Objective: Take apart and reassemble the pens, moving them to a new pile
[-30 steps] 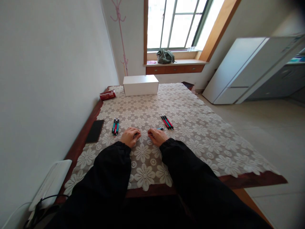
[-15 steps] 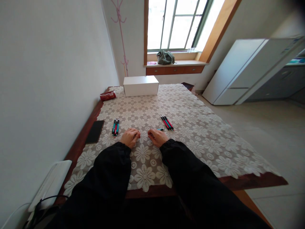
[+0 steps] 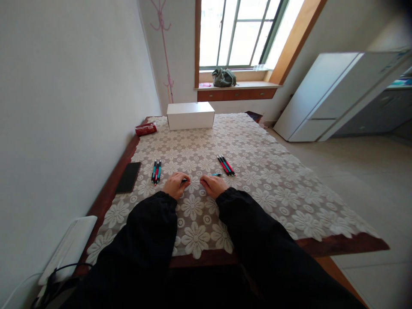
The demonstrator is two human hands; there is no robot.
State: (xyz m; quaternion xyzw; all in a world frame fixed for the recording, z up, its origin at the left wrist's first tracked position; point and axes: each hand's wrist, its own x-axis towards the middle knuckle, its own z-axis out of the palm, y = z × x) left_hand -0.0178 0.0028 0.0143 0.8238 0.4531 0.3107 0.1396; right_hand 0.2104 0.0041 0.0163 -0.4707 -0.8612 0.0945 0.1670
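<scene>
My left hand (image 3: 175,185) is closed, pinching a short black pen part (image 3: 184,180) at its fingertips. From there a thin white rod (image 3: 195,182), which looks like a pen refill, spans the gap to my right hand (image 3: 213,186). The fingers of that hand pinch the rod's other end. Just beyond my right knuckles lies a teal and black pen piece (image 3: 216,174). A row of teal, red and black pens (image 3: 156,171) rests left of my left hand. Another row of red and black pens (image 3: 225,165) lies to the right.
A lace cloth (image 3: 257,189) covers the wooden table. At the left edge lies a dark flat tablet-like object (image 3: 128,178). Farther back are a red packet (image 3: 146,129) and a white box (image 3: 190,116). A white power strip (image 3: 69,249) with cables sits at lower left.
The black pen part now shows at my left fingertips. The white rod between my hands appears straighter and clearer. Both hands stay in nearly the same place.
</scene>
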